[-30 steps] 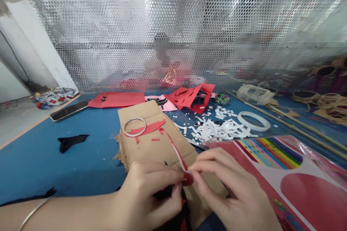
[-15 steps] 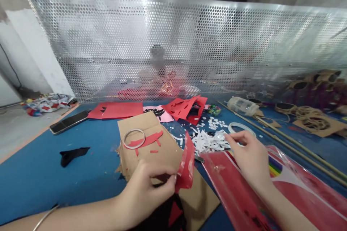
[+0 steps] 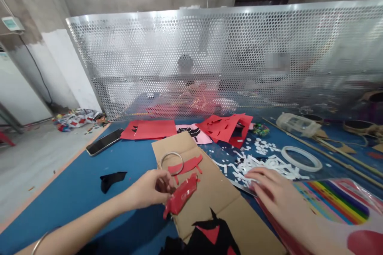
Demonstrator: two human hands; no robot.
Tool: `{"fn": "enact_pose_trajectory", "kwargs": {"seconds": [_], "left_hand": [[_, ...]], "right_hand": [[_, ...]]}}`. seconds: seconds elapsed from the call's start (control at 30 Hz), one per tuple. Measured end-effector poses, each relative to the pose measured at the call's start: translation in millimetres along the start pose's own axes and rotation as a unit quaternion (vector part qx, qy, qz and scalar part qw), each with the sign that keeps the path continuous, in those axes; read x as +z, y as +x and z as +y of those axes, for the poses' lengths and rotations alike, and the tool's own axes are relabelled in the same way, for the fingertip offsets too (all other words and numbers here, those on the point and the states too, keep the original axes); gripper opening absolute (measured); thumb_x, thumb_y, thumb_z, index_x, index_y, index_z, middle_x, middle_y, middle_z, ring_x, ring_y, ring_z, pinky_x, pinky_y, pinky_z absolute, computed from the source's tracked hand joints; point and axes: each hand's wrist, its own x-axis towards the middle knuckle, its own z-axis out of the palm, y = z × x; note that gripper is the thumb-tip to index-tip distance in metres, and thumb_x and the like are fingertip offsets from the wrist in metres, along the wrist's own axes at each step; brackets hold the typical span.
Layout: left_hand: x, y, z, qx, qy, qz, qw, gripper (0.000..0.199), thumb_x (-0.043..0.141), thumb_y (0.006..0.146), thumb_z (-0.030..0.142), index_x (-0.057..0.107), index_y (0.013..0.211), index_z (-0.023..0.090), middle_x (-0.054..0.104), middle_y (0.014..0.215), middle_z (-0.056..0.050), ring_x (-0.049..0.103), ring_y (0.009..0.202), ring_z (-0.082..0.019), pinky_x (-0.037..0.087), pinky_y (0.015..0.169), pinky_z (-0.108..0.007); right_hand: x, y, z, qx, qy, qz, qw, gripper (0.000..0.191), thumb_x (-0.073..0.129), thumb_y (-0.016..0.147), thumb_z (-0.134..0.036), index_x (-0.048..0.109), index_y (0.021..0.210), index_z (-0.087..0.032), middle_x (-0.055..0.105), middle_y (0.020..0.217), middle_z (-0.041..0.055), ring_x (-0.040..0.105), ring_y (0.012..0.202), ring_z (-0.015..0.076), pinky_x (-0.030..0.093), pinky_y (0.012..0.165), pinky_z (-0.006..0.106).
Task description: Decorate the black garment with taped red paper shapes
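Observation:
My left hand [image 3: 154,187] is closed, its fingertips pinching one end of a glossy red cut-out [image 3: 182,195] over the cardboard [image 3: 221,183]. Beyond it on the cardboard lie a flat red cut-out [image 3: 189,165] and a thin metal-coloured ring [image 3: 162,163]. A black paper shape with red patches [image 3: 223,227] covers the cardboard's near part. My right hand [image 3: 273,195] has its thumb and fingers drawn together at the edge of a heap of white paper strips [image 3: 278,164]. Whatever its fingertips hold is hidden. Just below them a narrow metallic blade [image 3: 243,187] shows.
A phone [image 3: 104,142] and a black scrap [image 3: 112,180] lie at left. Red paper sheets [image 3: 152,128] sit before a perforated metal screen [image 3: 149,59]. On the right are a white tape roll [image 3: 302,159], a clear plastic bottle [image 3: 296,124], thin sticks [image 3: 338,153] and a colourful packet [image 3: 338,199].
My view has swung left and up. The red piece, upright before, now slants low over the cardboard in my left hand. My right hand has come down nearer the blade.

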Motion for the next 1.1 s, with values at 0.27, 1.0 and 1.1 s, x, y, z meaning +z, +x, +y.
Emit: {"fn": "enact_pose_trajectory", "kwargs": {"seconds": [0.27,1.0,1.1], "left_hand": [[0.1,7.2,-5.3,0.038,0.11,0.008,0.993,0.019,0.054,0.059,0.004,0.062,0.071,0.016,0.056,0.066,0.004,0.048,0.057,-0.01,0.034,0.051,-0.019],[-23.9,6.6,-7.9,0.103,0.196,0.042,0.974,0.018,0.051,0.086,0.014,0.068,0.086,0.02,0.07,0.08,-0.001,0.062,0.073,-0.016,0.044,0.067,-0.025],[-22.3,9.7,-14.8,0.122,0.222,0.063,0.965,0.018,0.052,0.085,0.014,0.067,0.092,0.022,0.068,0.085,-0.002,0.06,0.079,-0.018,0.044,0.069,-0.028]], "right_hand": [[24.5,26.4,-93.1,-0.136,-0.006,-0.188,0.973,0.033,0.048,0.077,-0.004,0.061,0.101,-0.024,0.056,0.088,0.0039,0.051,0.079,0.0194,0.04,0.068,0.03],[52.1,64.6,-89.5,-0.074,0.111,-0.243,0.961,0.02,0.046,0.085,-0.007,0.058,0.076,-0.019,0.055,0.084,-0.0003,0.051,0.081,0.014,0.037,0.074,0.029],[44.6,74.0,-76.7,-0.031,0.116,-0.22,0.968,0.024,0.038,0.091,-0.012,0.059,0.082,-0.019,0.057,0.086,0.0024,0.052,0.084,0.0158,0.04,0.076,0.03]]}}
